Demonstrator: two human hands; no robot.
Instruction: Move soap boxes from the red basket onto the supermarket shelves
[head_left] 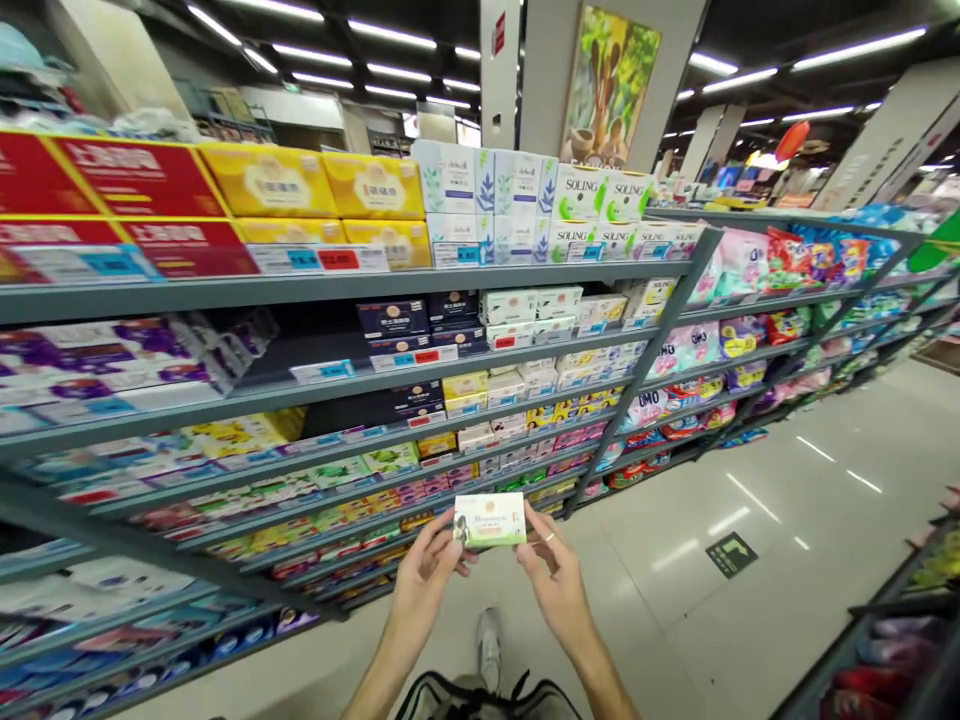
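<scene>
Head | both hands (427,562) (553,568) gripping white box (491,521) | stocked grey shelves (375,284) | glossy floor (652,620)

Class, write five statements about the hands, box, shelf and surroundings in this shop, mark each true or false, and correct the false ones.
1. The left hand and the right hand both hold one small box. True.
2. On the top shelf, the red boxes stand right of the yellow boxes. False: they stand left of them.
3. A ring shows on the right hand. True.
4. The floor sign lies left of the hands. False: it lies to their right.
5. A poster hangs on a pillar. True.
</scene>
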